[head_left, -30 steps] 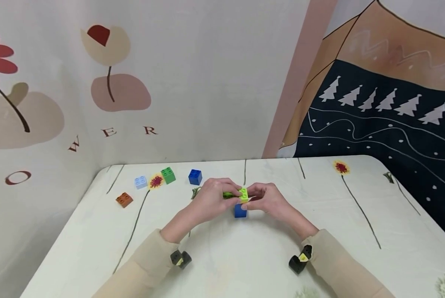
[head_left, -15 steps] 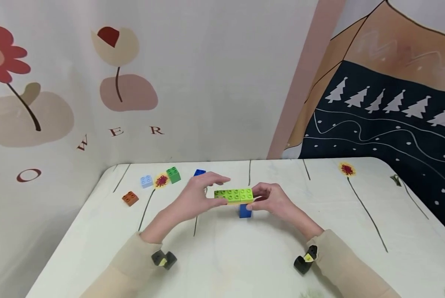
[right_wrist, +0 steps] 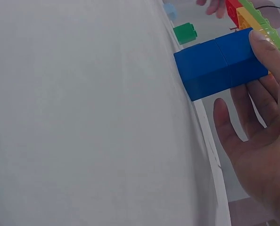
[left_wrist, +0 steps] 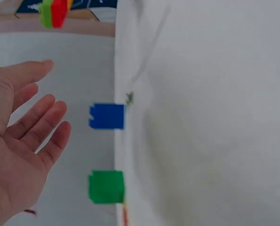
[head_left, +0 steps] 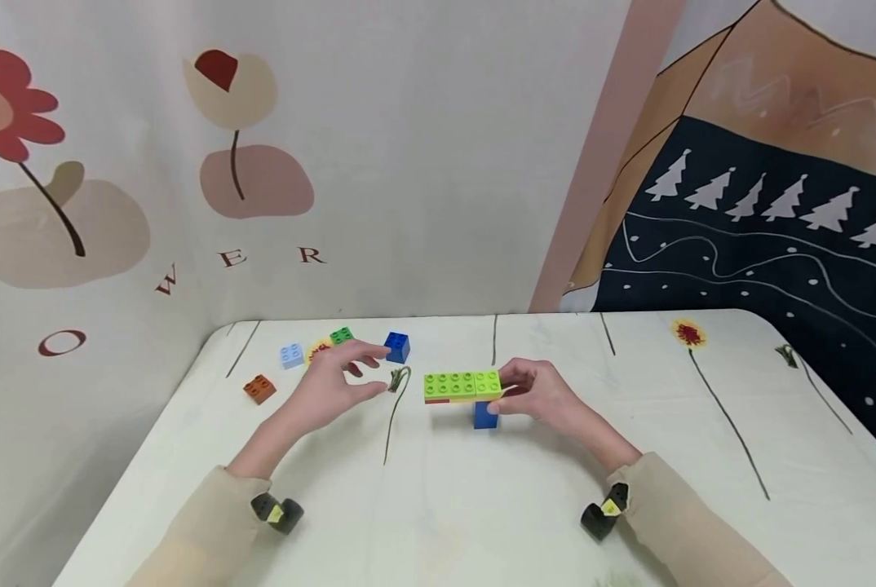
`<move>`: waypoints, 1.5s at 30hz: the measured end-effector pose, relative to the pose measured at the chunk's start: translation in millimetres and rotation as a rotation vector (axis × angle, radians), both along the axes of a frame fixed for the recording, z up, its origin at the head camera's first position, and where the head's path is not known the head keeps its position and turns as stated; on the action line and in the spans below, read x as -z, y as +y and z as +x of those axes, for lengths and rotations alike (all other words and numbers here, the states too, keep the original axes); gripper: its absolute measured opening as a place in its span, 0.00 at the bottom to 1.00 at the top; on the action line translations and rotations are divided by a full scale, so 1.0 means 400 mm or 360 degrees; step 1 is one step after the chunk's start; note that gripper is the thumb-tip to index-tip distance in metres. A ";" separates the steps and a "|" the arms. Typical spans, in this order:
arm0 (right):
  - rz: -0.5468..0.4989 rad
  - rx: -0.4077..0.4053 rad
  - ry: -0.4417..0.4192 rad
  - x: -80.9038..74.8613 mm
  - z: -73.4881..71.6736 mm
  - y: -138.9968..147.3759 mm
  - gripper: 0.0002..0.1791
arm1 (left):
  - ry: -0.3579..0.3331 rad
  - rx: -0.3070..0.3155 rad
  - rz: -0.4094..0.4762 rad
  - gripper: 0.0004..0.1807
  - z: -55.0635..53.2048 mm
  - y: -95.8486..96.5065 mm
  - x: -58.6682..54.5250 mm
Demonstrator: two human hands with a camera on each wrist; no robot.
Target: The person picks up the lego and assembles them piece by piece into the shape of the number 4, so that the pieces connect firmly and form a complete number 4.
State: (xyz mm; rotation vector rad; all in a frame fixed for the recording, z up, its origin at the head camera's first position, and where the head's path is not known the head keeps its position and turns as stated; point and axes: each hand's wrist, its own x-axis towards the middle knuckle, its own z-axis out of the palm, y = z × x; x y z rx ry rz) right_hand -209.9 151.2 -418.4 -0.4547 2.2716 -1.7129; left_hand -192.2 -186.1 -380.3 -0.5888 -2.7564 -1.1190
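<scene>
A brick structure stands near the table's middle. Its blue bricks (head_left: 485, 416) form a column, two high in the right wrist view. Lime green bricks (head_left: 462, 385) lie across the top and jut out to the left; red (right_wrist: 234, 12) and yellow bricks (right_wrist: 248, 21) show beneath them. My right hand (head_left: 544, 395) grips the structure's upper right end between thumb and fingers. Apart from it, my left hand (head_left: 328, 387) holds nothing, its fingers loosely spread. Nearest to that hand is a loose blue brick (head_left: 397, 348).
On the table (head_left: 438, 505), at the back left, lie a green brick (head_left: 341, 335) partly behind the left hand, a light blue brick (head_left: 291, 355) and an orange-brown brick (head_left: 259, 390). A printed curtain (head_left: 409, 163) hangs behind the table's back edge.
My left hand has let go of the lime green bricks and moved left toward the loose bricks. The right hand still grips the structure in about the same spot.
</scene>
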 end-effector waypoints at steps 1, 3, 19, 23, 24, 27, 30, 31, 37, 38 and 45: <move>0.0001 0.0003 0.0001 -0.002 0.000 0.000 0.18 | -0.0020 -0.0009 0.0010 0.25 -0.009 -0.007 0.009; 0.0004 0.0010 0.0003 -0.006 0.000 -0.001 0.18 | -0.0067 -0.0038 0.0044 0.25 -0.028 -0.020 0.027; 0.0016 0.0031 -0.0001 -0.008 0.002 -0.001 0.18 | -0.0231 -0.0154 0.0103 0.34 -0.113 -0.050 0.072; 0.0013 0.0028 -0.0002 -0.005 0.003 0.000 0.18 | -0.0264 -0.0184 0.0053 0.35 -0.126 -0.038 0.071; 0.0013 0.0026 -0.0001 -0.004 0.003 0.000 0.18 | -0.0270 -0.0191 0.0034 0.35 -0.129 -0.034 0.070; 0.0007 0.0022 -0.0001 0.000 0.003 0.000 0.18 | -0.0314 -0.0212 0.0017 0.35 -0.139 -0.023 0.065; 0.0010 0.0028 0.0001 0.002 0.003 0.001 0.18 | -0.0352 -0.0194 0.0041 0.35 -0.148 -0.013 0.059; 0.0011 0.0028 0.0000 0.003 0.003 0.001 0.18 | -0.0367 -0.0187 0.0056 0.34 -0.151 -0.010 0.058; 0.0010 0.0021 -0.0010 0.004 0.003 0.001 0.19 | -0.0395 -0.0136 0.0070 0.34 -0.171 0.003 0.053; 0.0007 0.0022 -0.0013 0.003 0.004 0.001 0.19 | -0.0392 -0.0126 0.0067 0.34 -0.174 0.006 0.052; -0.0017 -0.0001 -0.0002 0.006 0.003 0.000 0.19 | -0.0420 -0.0083 0.0053 0.34 -0.189 0.018 0.045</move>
